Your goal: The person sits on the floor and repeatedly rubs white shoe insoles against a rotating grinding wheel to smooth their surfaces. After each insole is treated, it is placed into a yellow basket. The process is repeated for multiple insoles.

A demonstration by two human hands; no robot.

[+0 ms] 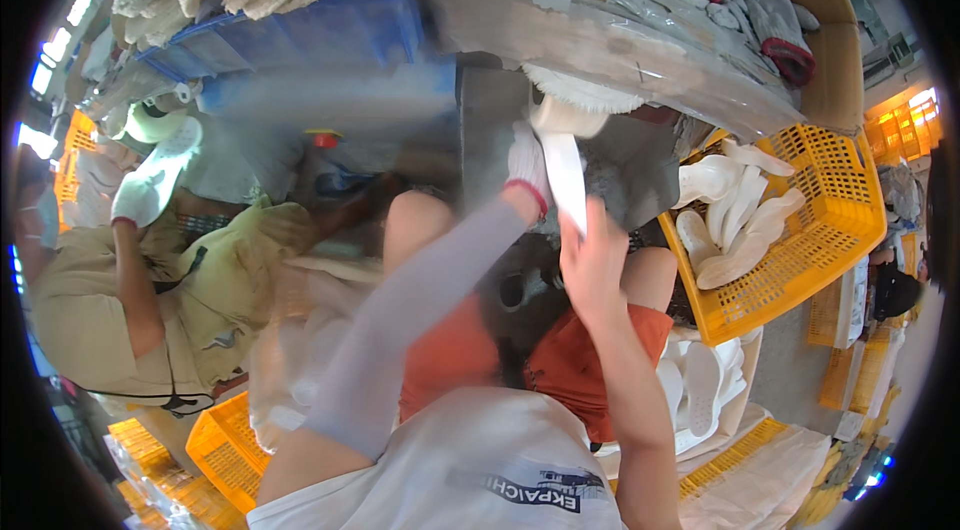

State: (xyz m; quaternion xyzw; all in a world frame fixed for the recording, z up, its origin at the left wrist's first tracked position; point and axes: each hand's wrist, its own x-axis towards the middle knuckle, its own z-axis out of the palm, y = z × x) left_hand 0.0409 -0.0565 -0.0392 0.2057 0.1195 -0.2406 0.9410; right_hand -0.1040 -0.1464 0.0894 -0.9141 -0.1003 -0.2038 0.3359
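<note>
A white shoe sole point(568, 175) stands on edge between my hands, its upper end against or just under a fluffy white round buffing wheel point(580, 90). My left hand point(526, 165), in a white knit glove with a red cuff below a grey sleeve, grips the sole's left side near the top. Its fingertips are partly hidden behind the sole. Bare, my right hand point(595, 258) pinches the sole's lower end between thumb and fingers. Dark machine housing point(490, 110) lies behind my left hand.
At right, a yellow basket point(770, 280) holds several white soles point(735, 220); more soles point(703, 385) lie beside my right thigh. A co-worker point(160, 290) at left holds a white shoe part point(160, 170). Blue bin point(330, 25) and glove-filled carton point(835, 60) stand ahead.
</note>
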